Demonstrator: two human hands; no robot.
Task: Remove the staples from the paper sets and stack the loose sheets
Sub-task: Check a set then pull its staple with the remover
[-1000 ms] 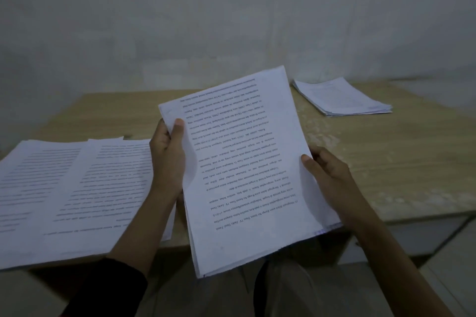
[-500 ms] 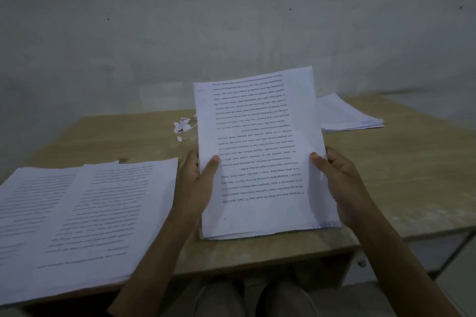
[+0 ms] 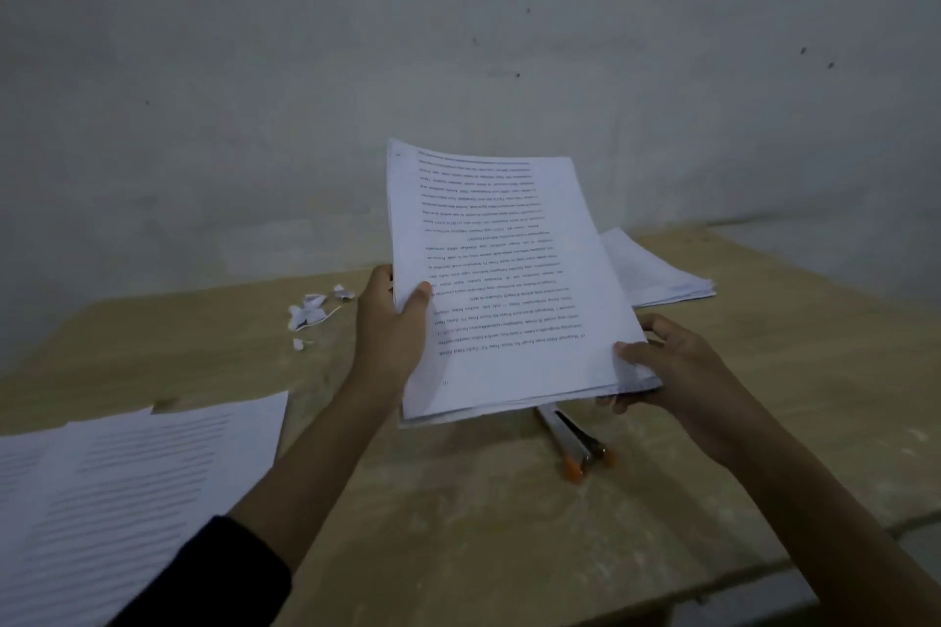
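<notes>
Wooden table (image 3: 509,524): bears loose sheets (image 3: 127,499) at near left. Paper set (image 3: 509,280): held above table centre, print upside down. Second stack (image 3: 657,275): behind set. Left hand (image 3: 389,321): grips set's left edge. Right hand (image 3: 672,372): grips near right corner. Orange-tipped tool (image 3: 575,443): on table below set. Paper scraps (image 3: 310,313): far left.

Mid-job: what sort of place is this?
Likely a plain office or study corner: a wooden desk against a bare wall, stacks of printed sheets on it, and a paper set held above it.

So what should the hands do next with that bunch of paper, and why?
Probably lower the paper set onto the table. Both the left hand and right hand grip it in the air, so neither can pick up the orange-tipped tool lying beneath it.
</notes>
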